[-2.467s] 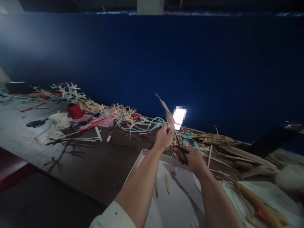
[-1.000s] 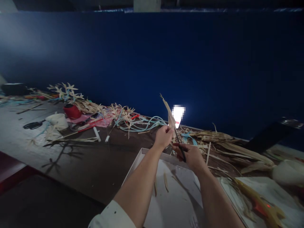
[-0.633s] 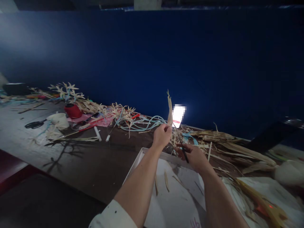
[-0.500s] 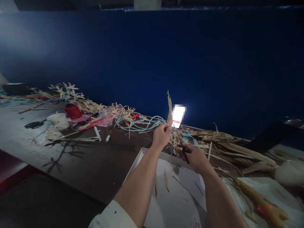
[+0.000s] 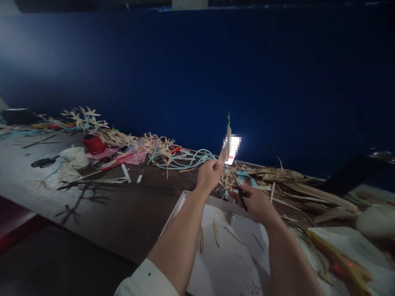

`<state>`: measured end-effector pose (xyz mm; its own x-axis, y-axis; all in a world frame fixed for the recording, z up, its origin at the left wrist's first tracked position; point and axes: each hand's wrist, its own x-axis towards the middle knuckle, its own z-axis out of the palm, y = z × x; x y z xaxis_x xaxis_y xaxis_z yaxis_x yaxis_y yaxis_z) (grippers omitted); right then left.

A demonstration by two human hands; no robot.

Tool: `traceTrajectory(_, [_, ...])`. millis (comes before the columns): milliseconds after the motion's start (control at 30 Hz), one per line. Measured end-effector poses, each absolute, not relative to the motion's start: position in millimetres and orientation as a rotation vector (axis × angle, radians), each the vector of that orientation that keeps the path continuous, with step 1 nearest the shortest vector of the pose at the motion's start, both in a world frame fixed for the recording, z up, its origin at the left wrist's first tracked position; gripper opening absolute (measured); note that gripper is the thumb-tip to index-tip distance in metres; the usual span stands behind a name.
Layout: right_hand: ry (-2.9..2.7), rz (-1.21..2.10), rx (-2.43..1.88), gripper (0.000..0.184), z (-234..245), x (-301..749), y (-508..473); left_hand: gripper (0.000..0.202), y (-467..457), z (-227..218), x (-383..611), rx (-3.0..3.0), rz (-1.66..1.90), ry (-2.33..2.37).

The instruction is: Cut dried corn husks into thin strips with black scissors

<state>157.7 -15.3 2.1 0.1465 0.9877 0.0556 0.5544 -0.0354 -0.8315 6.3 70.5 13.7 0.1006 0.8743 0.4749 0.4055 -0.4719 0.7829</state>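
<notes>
My left hand is closed around the lower end of a dried husk strip, which stands nearly upright above my fist. My right hand is closed on a pair of dark scissors, held just right of and below the strip, blades apart from it. Both hands hover over the far edge of a shallow white tray that holds a few cut husk slivers.
A long dark table carries husk flowers, blue strips, a red pot, a white cup, black scissors and a heap of dry husks. A blue wall stands behind. A bright lamp glows past my hands.
The husk strip has swung from leaning left to nearly upright. My right hand with the scissors has drawn back down and right, away from the strip. More slivers lie in the tray.
</notes>
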Motion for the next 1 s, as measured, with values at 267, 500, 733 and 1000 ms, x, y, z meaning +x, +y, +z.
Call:
traceTrajectory(267, [-1.364, 0.891, -1.677, 0.042, 14.6, 150.2, -19.3, 0.021, 69.5, 12.6, 8.4, 1.956, 1.209, 1.141])
traceTrajectory(500, [-1.364, 0.99, -1.615, 0.043, 14.6, 154.6, -20.3, 0.022, 68.9, 16.0, 4.1, 1.987, 1.142, 1.076])
traceTrajectory(733, [-1.37, 1.034, -1.576, 0.049, 17.8, 157.8, -22.6, 0.022, 71.2, 15.3, -0.2, 1.983, 1.096, 0.984])
traceTrajectory(1000, [-1.405, 1.044, -1.572, 0.048, 31.1, 159.2, -29.4, 0.026, 68.9, 22.1, -2.8, 1.862, 1.05, 0.922])
